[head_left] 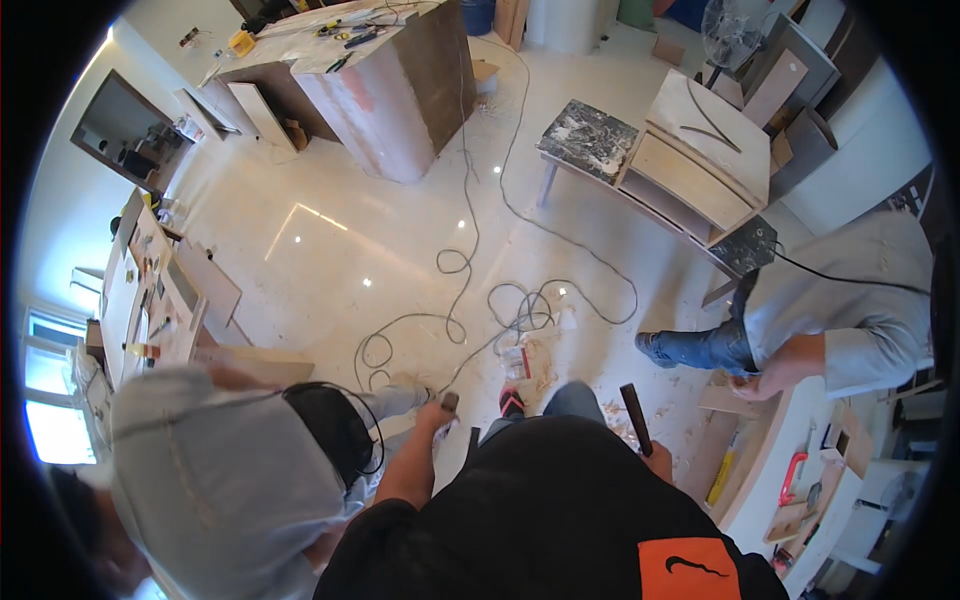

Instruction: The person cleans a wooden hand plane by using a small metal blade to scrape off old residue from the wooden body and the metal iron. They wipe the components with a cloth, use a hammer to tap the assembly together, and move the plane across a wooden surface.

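Note:
My left hand [430,418] is closed around a short brown piece [450,402], whose kind I cannot make out. Just right of it, by my leg, stands a dark narrow strip [473,442]; whether it belongs to the held piece is unclear. My right hand [657,463], partly hidden by my black shirt, grips the lower end of a dark brown stick-like handle [635,418] that points up and slightly left. Below my hands are my legs and a black-and-red shoe [511,402] on the pale floor.
Grey cables [520,310] loop over the floor ahead, among wood shavings [540,365]. One person [220,470] in grey stands close at left, another [840,300] at right. A wooden cabinet on a bench [690,180] stands far right, a curved counter [370,110] far left, tool-strewn worktables [150,290] at left.

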The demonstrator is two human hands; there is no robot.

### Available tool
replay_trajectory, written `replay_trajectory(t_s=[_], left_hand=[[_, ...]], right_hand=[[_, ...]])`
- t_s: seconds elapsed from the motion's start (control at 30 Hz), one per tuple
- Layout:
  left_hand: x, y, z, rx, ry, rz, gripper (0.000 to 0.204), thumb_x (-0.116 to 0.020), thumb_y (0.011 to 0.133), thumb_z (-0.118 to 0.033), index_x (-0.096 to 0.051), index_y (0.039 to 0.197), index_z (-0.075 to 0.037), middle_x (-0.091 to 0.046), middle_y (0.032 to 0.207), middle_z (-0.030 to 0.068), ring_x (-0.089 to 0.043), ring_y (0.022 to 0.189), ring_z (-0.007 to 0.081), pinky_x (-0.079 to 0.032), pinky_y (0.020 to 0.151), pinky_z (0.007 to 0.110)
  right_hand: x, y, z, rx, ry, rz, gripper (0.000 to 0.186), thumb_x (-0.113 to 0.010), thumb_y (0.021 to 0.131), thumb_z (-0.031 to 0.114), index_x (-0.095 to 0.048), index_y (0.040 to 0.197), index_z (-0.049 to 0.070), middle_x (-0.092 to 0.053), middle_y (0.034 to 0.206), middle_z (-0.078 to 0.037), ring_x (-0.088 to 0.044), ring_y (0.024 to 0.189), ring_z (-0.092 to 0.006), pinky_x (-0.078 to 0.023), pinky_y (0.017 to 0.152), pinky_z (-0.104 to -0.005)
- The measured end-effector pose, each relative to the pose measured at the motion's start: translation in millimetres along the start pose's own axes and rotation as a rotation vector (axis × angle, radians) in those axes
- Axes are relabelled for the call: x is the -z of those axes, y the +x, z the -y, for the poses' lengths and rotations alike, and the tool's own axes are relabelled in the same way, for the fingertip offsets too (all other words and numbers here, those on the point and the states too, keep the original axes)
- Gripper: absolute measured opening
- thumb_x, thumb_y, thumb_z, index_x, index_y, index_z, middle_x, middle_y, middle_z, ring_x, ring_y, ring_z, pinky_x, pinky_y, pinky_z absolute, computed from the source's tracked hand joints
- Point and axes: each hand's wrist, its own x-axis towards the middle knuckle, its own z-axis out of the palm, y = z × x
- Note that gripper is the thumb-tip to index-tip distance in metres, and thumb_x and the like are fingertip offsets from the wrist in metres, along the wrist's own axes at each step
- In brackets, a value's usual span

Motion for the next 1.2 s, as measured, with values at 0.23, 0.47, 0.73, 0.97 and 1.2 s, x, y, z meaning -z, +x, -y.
replay_trajectory(t_s=[0.23,0.47,0.73,0.97,1.2], left_hand=[[199,114,-166,0.001,-0.333,-0.192,0.054,-0.087,0.066,-0.040,-0.072,0.102,-0.002,-0.076,0.100,0.0200,-0.074,0.095,0.0371,-0.058,0.085,0.046],[244,161,-197,0.134,-0.114,-0.092,0.061,-0.085,0.065,-0.052,-0.078,0.101,-0.003,-0.076,0.104,0.0222,-0.073,0.103,0.0364,-0.056,0.090,0.045],[252,216,-152,0.266,-0.090,-0.028,0.063,-0.078,0.075,-0.057,-0.077,0.107,-0.003,-0.074,0.108,0.0263,-0.072,0.108,0.0375,-0.055,0.093,0.046],[408,374,-209,0.174,-0.072,-0.029,0.062,-0.079,0.075,-0.054,-0.076,0.109,-0.002,-0.075,0.107,0.0255,-0.073,0.103,0.0369,-0.057,0.089,0.046],[655,545,-327,0.178,-0.062,0.058,0.059,-0.083,0.074,-0.046,-0.075,0.113,-0.003,-0.076,0.102,0.0220,-0.075,0.091,0.0348,-0.061,0.078,0.045]], right_hand=[[44,180,110,0.003,0.056,0.016,0.027,-0.078,0.078,0.023,-0.069,0.090,0.000,-0.071,0.081,-0.021,-0.072,0.080,-0.0362,-0.055,0.075,-0.0449],[101,408,274,0.234,-0.140,-0.074,0.027,-0.072,0.078,0.024,-0.069,0.089,0.001,-0.071,0.089,-0.026,-0.069,0.089,-0.0458,-0.055,0.080,-0.0520],[130,601,520,0.366,-0.026,-0.051,0.029,-0.071,0.079,0.025,-0.069,0.094,0.001,-0.072,0.092,-0.025,-0.069,0.092,-0.0456,-0.054,0.082,-0.0519],[93,723,594,0.255,-0.046,-0.086,0.031,-0.073,0.080,0.031,-0.071,0.096,0.004,-0.072,0.093,-0.023,-0.069,0.094,-0.0446,-0.055,0.085,-0.0516],[114,773,659,0.029,0.043,0.007,0.039,-0.080,0.077,0.038,-0.070,0.093,0.004,-0.073,0.091,-0.022,-0.071,0.093,-0.0420,-0.055,0.083,-0.0507]])
